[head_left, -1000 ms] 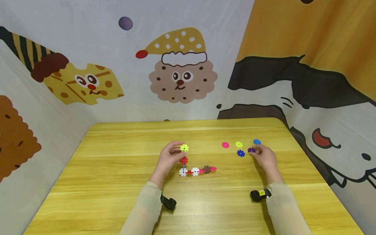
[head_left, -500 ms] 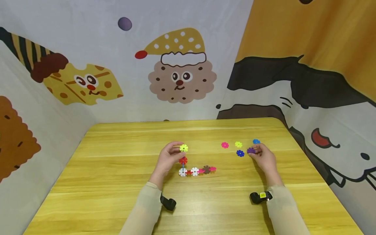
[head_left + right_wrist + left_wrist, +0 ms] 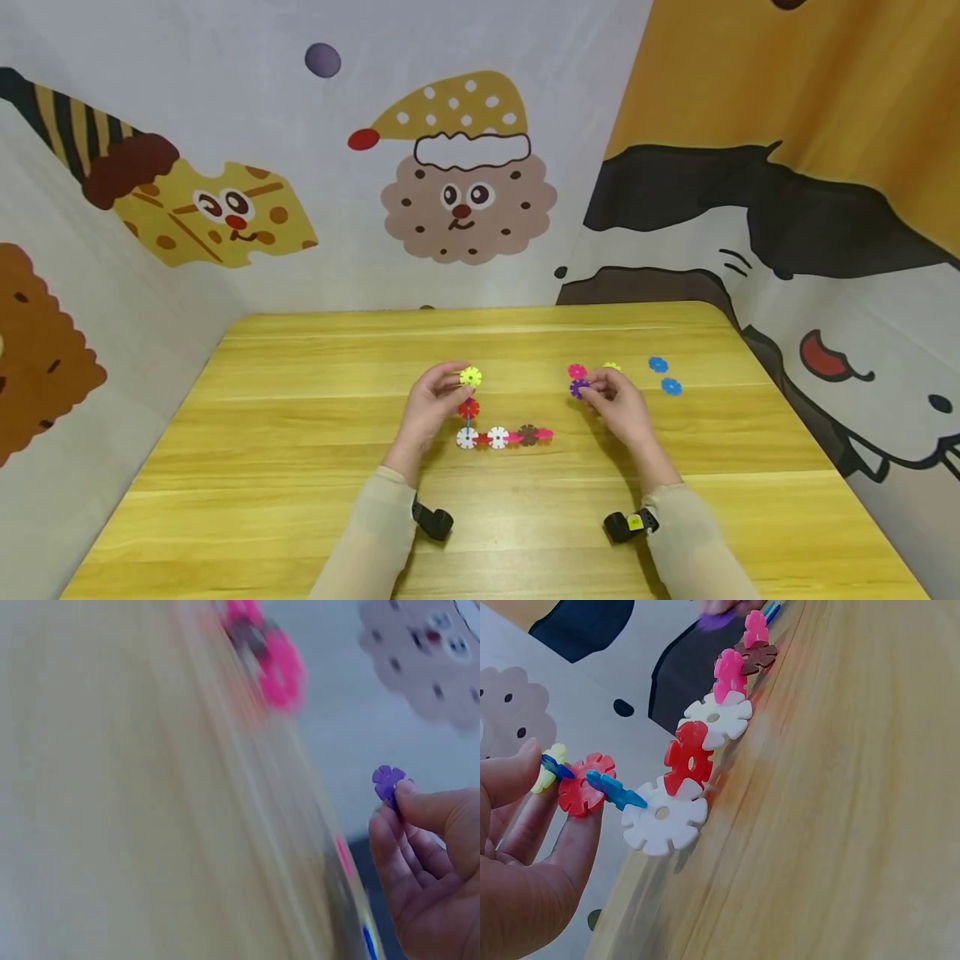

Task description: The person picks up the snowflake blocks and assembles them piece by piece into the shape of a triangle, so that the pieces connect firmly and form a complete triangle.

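purple snowflake disc (image 3: 579, 387) pinched in the right hand (image 3: 619, 408) fingertips, lifted above the table (image 3: 300, 467) middle. left hand (image 3: 431, 406) grips the upright red disc (image 3: 468, 409) of the linked chain (image 3: 502, 436). pink disc (image 3: 576, 371) and two blue discs (image 3: 664, 375) lie toward the far right edge.

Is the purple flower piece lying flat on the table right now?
No, the right hand pinches the purple flower piece at its fingertips, and the right wrist view shows it lifted off the table.
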A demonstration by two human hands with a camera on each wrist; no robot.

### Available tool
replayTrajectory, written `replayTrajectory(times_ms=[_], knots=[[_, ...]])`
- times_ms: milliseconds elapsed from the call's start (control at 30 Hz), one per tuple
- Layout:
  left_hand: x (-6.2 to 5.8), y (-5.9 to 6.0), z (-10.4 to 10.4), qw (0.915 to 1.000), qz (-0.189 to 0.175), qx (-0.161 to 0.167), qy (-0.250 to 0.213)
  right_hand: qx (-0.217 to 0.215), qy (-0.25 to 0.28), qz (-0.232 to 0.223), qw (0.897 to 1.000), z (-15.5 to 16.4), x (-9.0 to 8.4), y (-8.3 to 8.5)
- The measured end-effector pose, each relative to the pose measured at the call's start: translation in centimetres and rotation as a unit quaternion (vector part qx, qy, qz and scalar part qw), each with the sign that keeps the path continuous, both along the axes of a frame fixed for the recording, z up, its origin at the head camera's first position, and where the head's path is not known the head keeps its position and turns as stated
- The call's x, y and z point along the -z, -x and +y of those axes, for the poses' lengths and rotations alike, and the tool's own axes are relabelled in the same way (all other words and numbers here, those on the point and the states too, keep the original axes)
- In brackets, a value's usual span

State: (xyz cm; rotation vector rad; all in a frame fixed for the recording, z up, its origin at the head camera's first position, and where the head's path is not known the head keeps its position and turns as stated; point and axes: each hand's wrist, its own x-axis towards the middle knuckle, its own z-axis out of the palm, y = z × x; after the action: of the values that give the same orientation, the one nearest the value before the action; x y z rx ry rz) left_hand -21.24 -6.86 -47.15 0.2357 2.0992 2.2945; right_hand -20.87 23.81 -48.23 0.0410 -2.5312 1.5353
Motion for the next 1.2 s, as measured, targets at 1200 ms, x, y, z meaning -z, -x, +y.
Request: replayTrajectory(times_ms=[1200], knots=[[0.3,-0.2,1.4,0.9924,0.002,-0.104,-0.067,-0.076,0.065,0.081,0.992,-12.3,-0.8,1.5]])
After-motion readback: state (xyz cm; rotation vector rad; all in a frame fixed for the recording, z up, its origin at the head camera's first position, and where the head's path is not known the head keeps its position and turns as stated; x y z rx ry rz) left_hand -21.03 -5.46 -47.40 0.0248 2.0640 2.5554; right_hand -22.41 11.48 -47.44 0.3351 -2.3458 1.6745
